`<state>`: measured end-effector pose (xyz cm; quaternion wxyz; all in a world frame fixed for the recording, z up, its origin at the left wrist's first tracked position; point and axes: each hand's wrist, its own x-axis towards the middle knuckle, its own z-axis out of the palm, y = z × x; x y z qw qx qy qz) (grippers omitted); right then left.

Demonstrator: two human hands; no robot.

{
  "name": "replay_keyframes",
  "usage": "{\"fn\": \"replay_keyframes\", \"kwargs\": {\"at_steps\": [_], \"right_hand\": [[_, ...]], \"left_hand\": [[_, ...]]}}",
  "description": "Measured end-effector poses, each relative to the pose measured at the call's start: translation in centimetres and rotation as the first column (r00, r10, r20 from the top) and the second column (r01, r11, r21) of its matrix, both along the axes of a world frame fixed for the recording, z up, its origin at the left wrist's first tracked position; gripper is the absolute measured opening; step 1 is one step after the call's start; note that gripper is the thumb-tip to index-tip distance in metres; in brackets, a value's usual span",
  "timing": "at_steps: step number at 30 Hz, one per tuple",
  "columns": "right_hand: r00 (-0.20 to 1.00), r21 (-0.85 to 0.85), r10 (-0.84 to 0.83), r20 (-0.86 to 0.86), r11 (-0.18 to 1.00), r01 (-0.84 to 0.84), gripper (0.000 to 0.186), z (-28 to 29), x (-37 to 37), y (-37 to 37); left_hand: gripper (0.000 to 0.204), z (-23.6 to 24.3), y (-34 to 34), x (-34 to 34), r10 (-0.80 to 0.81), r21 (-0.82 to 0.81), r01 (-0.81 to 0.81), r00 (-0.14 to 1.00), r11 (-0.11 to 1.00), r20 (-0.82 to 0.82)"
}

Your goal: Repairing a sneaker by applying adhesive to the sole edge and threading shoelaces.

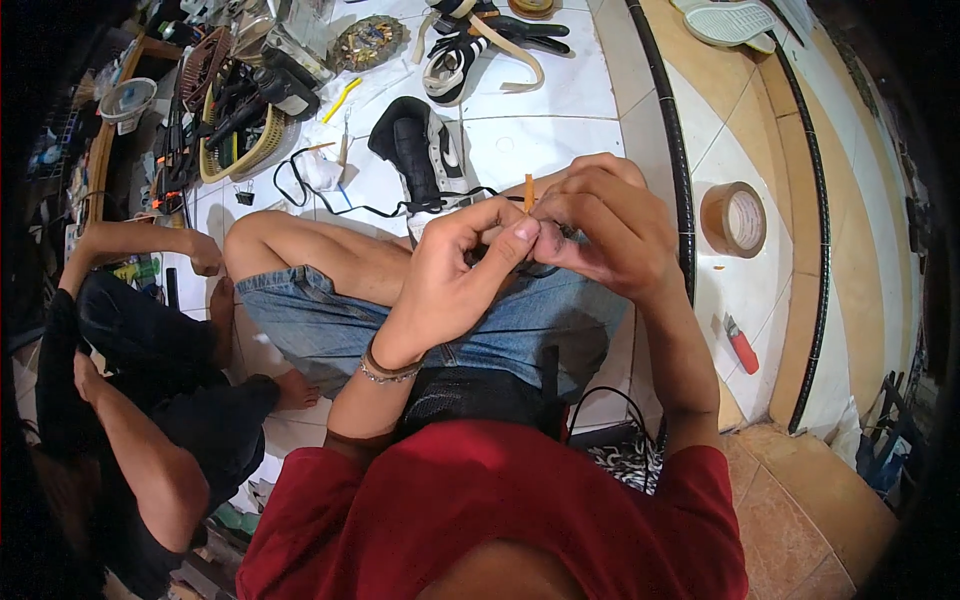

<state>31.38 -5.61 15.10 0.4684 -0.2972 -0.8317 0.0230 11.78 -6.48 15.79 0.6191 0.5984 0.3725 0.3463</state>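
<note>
In front of my lap both hands meet with closed fingertips. My left hand (465, 265) pinches at the foot of a small orange strip (529, 190), which sticks up between the fingers. My right hand (610, 225) is closed against the same spot, with its fingers curled over. A black shoelace (365, 210) runs across the floor toward my hands, and part of it shows beneath them; its end is hidden by my fingers. Just beyond my left hand lies a black and white shoe (425, 155).
A roll of brown tape (735, 220) and a red-handled cutter (741, 348) lie to my right. Another shoe (452, 70) is farther off. On the left stand a yellow basket (250, 150) of tools and a white tub (128, 100). Someone in dark clothes (180, 400) sits beside me.
</note>
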Motion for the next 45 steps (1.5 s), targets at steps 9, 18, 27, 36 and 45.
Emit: {"fn": "replay_keyframes", "kwargs": {"at_steps": [9, 18, 27, 36, 45], "right_hand": [[0.979, -0.156, -0.174, -0.102, 0.975, 0.157, 0.024, -0.8, 0.3, 0.0], [0.987, -0.218, -0.002, -0.159, 0.975, -0.033, 0.03, 0.0, 1.5, -1.1], [0.977, -0.261, 0.175, 0.12, 0.955, -0.139, 0.027, 0.7, 2.3, -0.5], [0.956, -0.189, 0.244, 0.16, 0.959, -0.213, 0.038, -3.7, 2.7, 1.0], [0.979, -0.397, 0.199, -0.04, 0.896, -0.199, 0.039, -0.5, 4.2, 0.2]], "left_hand": [[0.013, 0.3, -0.3, 0.5, -0.031, -0.068, 0.035, 0.997, 0.997, 0.065], [0.016, 0.3, -0.3, 0.3, -0.039, -0.135, 0.052, 0.995, 0.989, 0.095], [0.03, -0.4, -0.1, -0.4, -0.145, -0.05, 0.141, 0.985, 0.989, -0.093], [0.029, -2.0, -1.7, 0.3, -0.208, -0.108, 0.188, 0.955, 0.976, -0.213], [0.023, -2.4, -1.5, -0.3, -0.218, -0.076, 0.214, 0.975, 0.974, -0.043]]}}
